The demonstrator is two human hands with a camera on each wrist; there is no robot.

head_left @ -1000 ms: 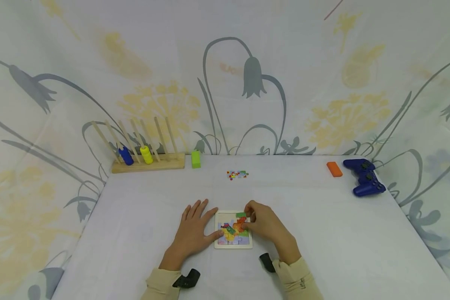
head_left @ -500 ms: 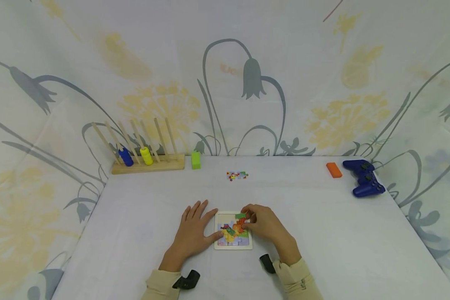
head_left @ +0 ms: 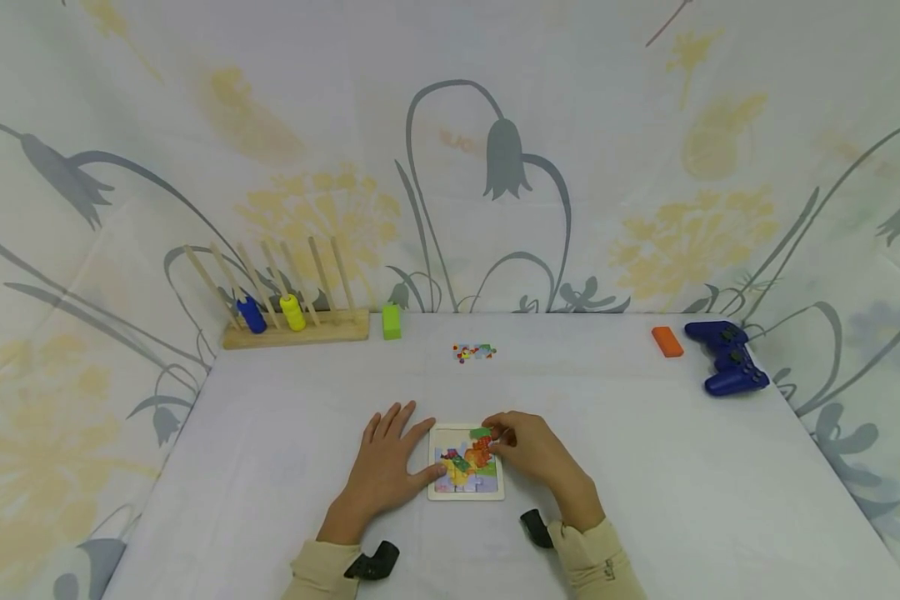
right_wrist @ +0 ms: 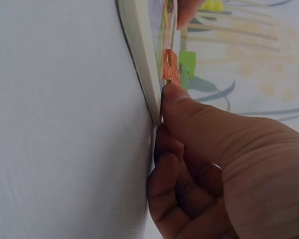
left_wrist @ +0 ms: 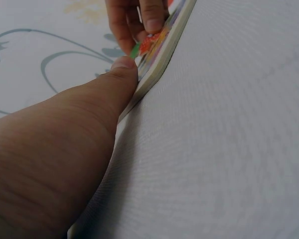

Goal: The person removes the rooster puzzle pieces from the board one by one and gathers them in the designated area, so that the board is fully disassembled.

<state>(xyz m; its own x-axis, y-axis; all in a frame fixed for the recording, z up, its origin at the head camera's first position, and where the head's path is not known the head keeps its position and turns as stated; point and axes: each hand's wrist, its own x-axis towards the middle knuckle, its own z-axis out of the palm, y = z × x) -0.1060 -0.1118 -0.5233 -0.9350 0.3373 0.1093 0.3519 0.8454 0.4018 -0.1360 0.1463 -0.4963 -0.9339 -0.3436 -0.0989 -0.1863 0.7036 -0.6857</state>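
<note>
A small jigsaw puzzle in a pale wooden frame [head_left: 467,497] lies in front of the person, its lower part filled with a colourful picture. The left hand [head_left: 385,462] rests on the frame's left side with fingers spread, thumb over the edge. At the upper right of the frame, the right hand [head_left: 534,452] pinches a puzzle piece [right_wrist: 171,67] between thumb and fingers. That orange-red and green piece stands tilted above the frame in the right wrist view. The upper left of the frame shows its bare base. The right fingers partly hide the piece.
Several loose puzzle pieces [head_left: 474,352] lie beyond the frame. Farther back are a wooden peg stand [head_left: 307,331] with blue and yellow rings, a green block [head_left: 392,322], an orange block [head_left: 667,342] and a blue game controller [head_left: 731,358].
The right fingers have shifted slightly with the puzzle piece, first to the left, and the thumb has then drawn back a little right. The left hand keeps its place on the frame.
</note>
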